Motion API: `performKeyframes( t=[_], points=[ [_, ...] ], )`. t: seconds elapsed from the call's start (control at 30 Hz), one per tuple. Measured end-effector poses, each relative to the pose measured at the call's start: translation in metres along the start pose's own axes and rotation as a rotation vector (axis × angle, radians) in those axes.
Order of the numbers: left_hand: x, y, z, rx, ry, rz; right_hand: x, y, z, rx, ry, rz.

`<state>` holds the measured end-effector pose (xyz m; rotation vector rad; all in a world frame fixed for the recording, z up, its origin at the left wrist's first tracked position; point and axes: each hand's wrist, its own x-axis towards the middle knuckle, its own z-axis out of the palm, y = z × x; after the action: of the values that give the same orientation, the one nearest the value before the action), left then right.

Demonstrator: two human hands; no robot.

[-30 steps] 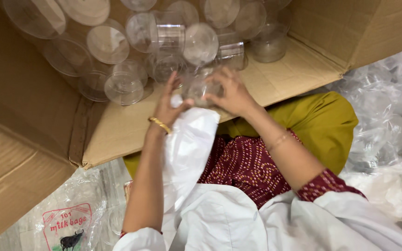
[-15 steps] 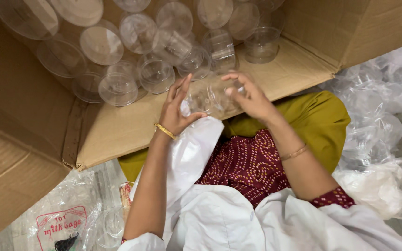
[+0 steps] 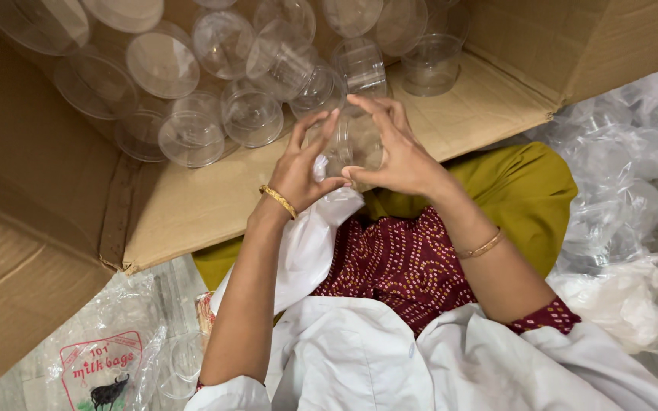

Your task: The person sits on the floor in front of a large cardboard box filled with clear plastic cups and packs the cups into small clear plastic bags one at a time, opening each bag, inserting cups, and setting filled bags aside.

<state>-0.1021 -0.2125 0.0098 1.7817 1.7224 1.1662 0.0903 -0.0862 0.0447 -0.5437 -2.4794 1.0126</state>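
Note:
Both hands meet over one clear plastic cup [image 3: 348, 148], held above the flap of an open cardboard box [image 3: 192, 205]. My left hand [image 3: 305, 169] cups its left side with fingers spread upward and also pinches a white cloth [image 3: 310, 243] under the thumb. My right hand [image 3: 394, 152] wraps the cup's right side and top. Each wrist carries a gold bangle. Several more clear cups [image 3: 192, 137] lie tumbled inside the box just beyond my fingers.
The box lies on its side, its flaps spread toward me. Crumpled clear plastic bags with more cups [image 3: 618, 175] pile at the right. A printed plastic bag [image 3: 104, 365] lies on the floor at lower left. My lap shows maroon and olive fabric.
The cup and both hands have come slightly toward me and to the right. My right hand has closed more over the cup's top, and the view has shifted a little.

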Motion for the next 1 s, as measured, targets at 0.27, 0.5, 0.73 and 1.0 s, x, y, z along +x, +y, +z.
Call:
performKeyframes(
  t=[0.27,0.5,0.73,1.0],
  points=[
    [0.002,-0.001,0.001,0.016,-0.001,0.005,0.002,0.000,-0.004,-0.044,-0.065,0.057],
    [0.001,-0.005,0.001,-0.022,-0.009,0.023,0.001,-0.002,-0.002,-0.036,-0.057,0.112],
    [0.001,-0.013,0.004,-0.112,0.003,0.057,0.005,0.007,-0.006,0.002,-0.124,0.172],
    [0.001,-0.017,0.006,-0.143,-0.020,0.036,0.007,0.008,-0.008,0.008,-0.151,0.229]
  ],
)
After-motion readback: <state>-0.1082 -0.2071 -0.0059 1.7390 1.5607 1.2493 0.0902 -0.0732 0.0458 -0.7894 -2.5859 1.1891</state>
